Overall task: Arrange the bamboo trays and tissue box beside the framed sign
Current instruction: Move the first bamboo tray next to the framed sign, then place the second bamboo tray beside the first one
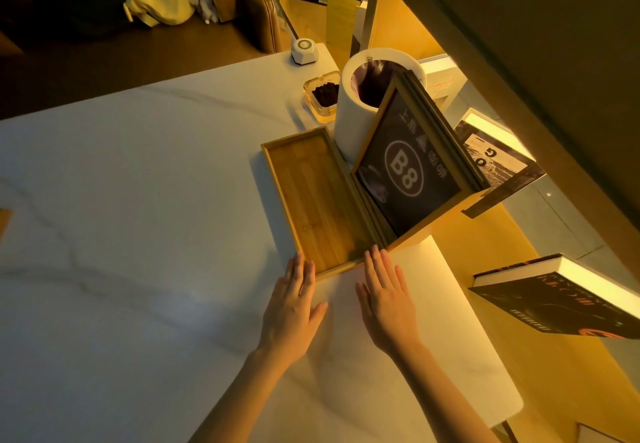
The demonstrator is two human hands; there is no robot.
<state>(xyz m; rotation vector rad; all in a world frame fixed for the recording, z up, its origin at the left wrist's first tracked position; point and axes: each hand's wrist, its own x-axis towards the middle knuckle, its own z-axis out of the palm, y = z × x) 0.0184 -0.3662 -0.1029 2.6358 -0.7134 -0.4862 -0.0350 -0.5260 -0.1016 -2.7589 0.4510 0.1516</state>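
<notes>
A long empty bamboo tray (pixel 313 196) lies on the pale marble table, its right side right against the framed sign (pixel 408 168), a dark picture marked "B8" that leans back. My left hand (pixel 294 307) lies flat with its fingertips on the tray's near left corner. My right hand (pixel 386 297) is flat too, fingertips at the tray's near right corner by the frame's foot. Both hands are empty, fingers spread. A sliver of another bamboo piece (pixel 4 222) shows at the left edge of the view. No tissue box is in view.
Behind the tray stand a white cylindrical bin (pixel 349 123) with a dark liner, a glass ashtray (pixel 323 94) and a small white call button (pixel 304 50). Books (pixel 561 298) lie on lit shelves to the right. The table's right edge (pixel 485 335) runs close to my right hand.
</notes>
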